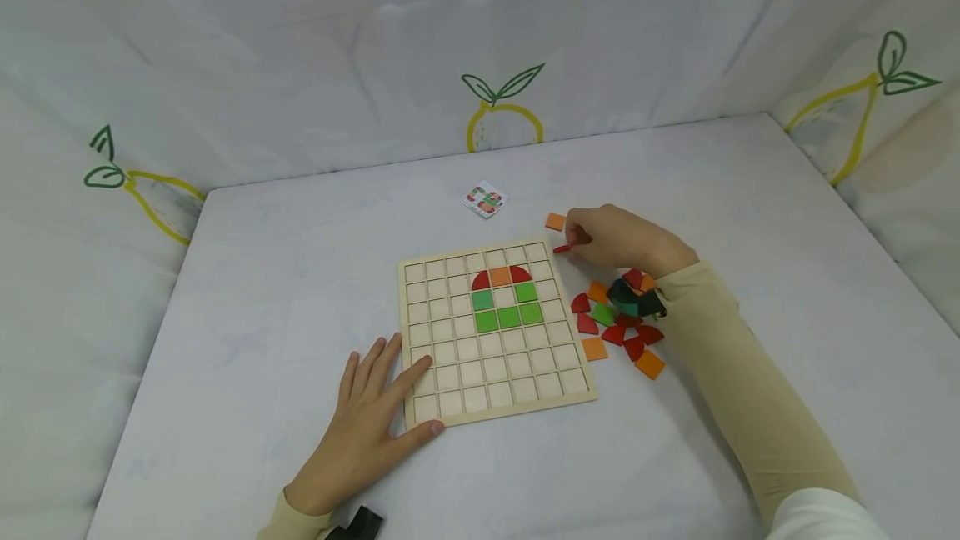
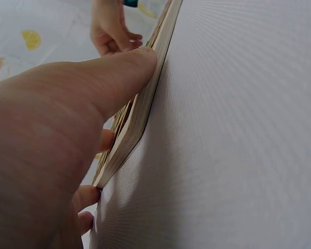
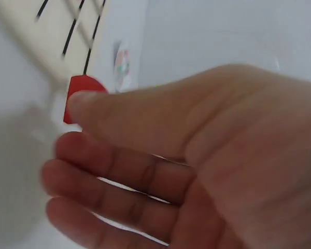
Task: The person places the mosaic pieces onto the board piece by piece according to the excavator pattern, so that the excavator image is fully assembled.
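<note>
Pinching a small red piece (image 1: 562, 249), the right hand (image 1: 626, 240) is holding it with thumb and finger just beside the far right corner of the wooden board (image 1: 457, 375). The left hand (image 1: 360, 432) is spreading its fingers out straight, touching the board's near left corner. Eight red, orange and green tiles (image 1: 508, 317) are sitting on the board, making a ring around one plain square.

Under it all, a white counter (image 1: 247, 315) is spreading out wide. White cloth (image 1: 300, 65) is standing up around the back and sides, showing yellow lemons (image 1: 505, 127) with green leaves.

A picture card (image 1: 486, 199) is lying past the board. An orange square (image 1: 556, 222) is resting by the right hand. A messy pile (image 1: 612, 334) of pieces is lying right of the board, and a dark thing (image 1: 622, 297) by the right wrist is hiding some of it.
</note>
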`<state>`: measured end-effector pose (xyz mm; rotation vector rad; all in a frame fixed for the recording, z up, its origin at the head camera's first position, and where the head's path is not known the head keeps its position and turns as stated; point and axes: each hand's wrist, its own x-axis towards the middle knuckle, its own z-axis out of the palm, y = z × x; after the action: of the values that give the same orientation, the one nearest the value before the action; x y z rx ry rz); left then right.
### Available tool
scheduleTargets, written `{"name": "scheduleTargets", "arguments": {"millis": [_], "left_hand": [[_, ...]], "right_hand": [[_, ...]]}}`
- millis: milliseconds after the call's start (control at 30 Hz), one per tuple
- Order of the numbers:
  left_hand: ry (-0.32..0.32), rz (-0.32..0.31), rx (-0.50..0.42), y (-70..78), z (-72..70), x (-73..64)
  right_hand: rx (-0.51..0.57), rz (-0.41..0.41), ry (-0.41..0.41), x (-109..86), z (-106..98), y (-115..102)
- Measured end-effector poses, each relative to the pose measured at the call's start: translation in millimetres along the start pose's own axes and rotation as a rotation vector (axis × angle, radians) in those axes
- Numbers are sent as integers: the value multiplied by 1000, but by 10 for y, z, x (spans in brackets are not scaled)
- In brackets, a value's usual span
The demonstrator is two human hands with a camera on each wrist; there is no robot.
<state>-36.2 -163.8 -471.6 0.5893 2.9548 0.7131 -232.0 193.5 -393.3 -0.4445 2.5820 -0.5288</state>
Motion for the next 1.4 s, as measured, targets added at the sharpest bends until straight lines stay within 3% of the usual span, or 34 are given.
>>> {"name": "scheduleTargets", "arguments": {"millis": [267, 667, 1400], "left_hand": [[4, 7, -3, -2, 1, 2], [1, 2, -14, -4, -1, -3], [2, 0, -6, 4, -5, -1]], "right_hand": [[62, -142, 61, -12, -2, -98], [115, -233, 8, 49, 154, -257], [52, -311, -51, 132, 456, -439]]}}
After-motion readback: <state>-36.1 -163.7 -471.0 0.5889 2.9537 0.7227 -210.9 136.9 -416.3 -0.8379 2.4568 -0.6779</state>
